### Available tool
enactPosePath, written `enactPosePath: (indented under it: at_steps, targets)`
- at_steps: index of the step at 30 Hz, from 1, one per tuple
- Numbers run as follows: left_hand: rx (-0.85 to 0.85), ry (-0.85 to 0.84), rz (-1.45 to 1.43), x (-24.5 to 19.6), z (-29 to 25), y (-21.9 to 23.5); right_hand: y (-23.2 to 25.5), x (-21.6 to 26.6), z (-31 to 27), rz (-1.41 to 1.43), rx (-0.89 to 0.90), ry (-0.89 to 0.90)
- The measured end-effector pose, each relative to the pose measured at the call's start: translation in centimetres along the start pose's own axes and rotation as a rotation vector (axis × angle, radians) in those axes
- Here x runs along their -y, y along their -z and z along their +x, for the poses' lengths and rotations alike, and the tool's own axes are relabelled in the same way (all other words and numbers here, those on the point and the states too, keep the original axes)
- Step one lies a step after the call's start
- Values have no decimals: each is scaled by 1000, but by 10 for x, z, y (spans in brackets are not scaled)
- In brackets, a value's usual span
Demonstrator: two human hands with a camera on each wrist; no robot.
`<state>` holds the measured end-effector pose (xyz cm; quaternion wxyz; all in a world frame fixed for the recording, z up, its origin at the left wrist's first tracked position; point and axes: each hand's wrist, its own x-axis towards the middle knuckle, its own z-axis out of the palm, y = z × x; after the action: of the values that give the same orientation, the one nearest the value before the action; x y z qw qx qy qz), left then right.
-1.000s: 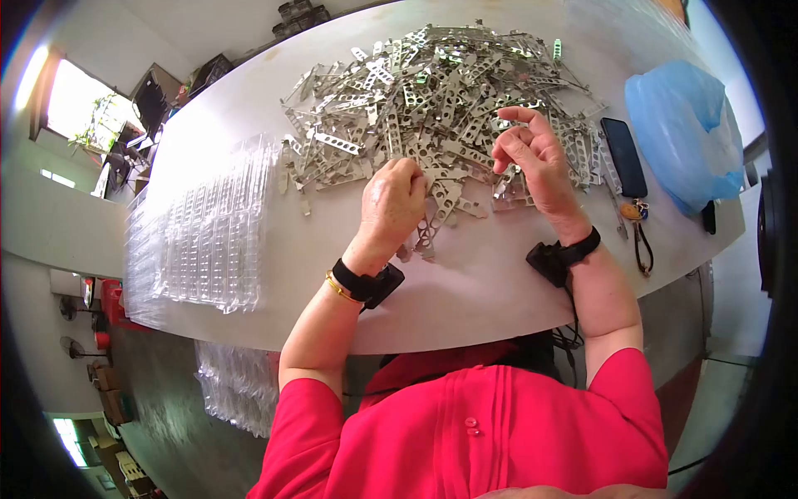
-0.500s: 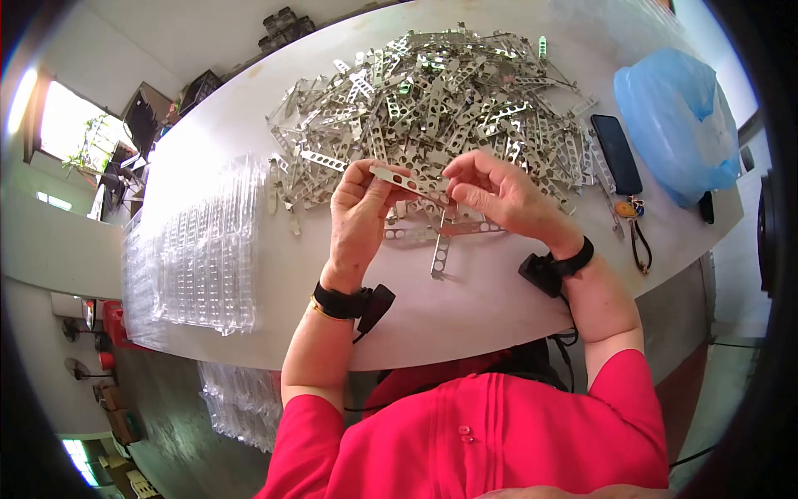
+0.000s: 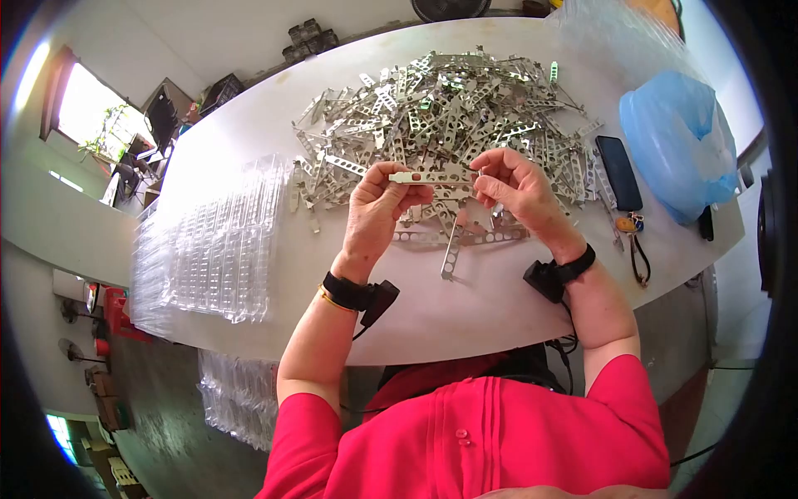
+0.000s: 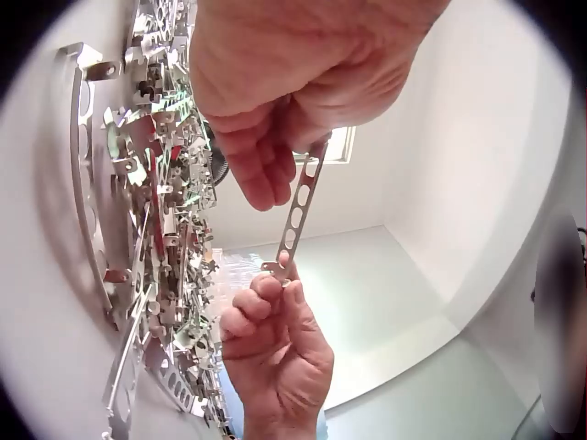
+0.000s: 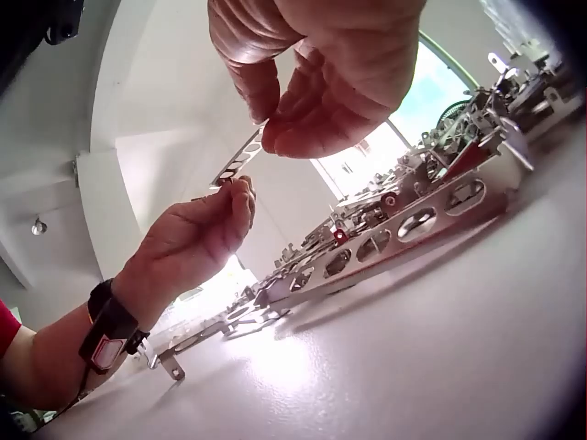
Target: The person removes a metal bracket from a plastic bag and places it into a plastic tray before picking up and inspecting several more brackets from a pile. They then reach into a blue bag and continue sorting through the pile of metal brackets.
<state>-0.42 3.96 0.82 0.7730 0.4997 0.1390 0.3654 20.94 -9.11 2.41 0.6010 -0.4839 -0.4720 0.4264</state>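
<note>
Both hands hold up one flat perforated metal bracket (image 3: 440,178) over the near edge of a heap of similar brackets (image 3: 453,104). The left hand (image 3: 371,218) pinches its plain end between thumb and fingers. At the other end, the thumb and index finger of the right hand (image 3: 530,202) pinch the bracket near its small bent tab, which shows in the left wrist view. A row of oval holes runs along the bracket (image 4: 297,213) between the hands. Below them, a loose bracket (image 3: 450,256) points toward the person from the heap's front.
Stacked clear plastic trays (image 3: 220,241) lie on the table (image 3: 490,312) at the left. To the right are a black phone (image 3: 619,173), a key ring with a strap (image 3: 636,241) and a blue plastic bag (image 3: 677,145). More clear plastic (image 3: 237,395) stands below the table edge.
One second ago the left hand was down at the heap and the right hand was raised apart. The left has lifted a bracket, the right has come to its other end, and the bracket has levelled.
</note>
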Motion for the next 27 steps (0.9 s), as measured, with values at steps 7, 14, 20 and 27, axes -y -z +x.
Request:
enactPosePath:
  at_steps: [7, 14, 20, 27]
  targets:
    - [9, 101, 71, -21, -11, -15, 4, 5, -2, -40, -67, 91]
    - [-2, 147, 112, -26, -9, -18, 4, 2, -2, -46, -47, 138]
    - [-27, 112, 114, -27, -4, -19, 8, 3, -1, 44, -29, 130]
    - [-28, 166, 33, -15, 1, -7, 12, 2, 1, 32, 1, 102]
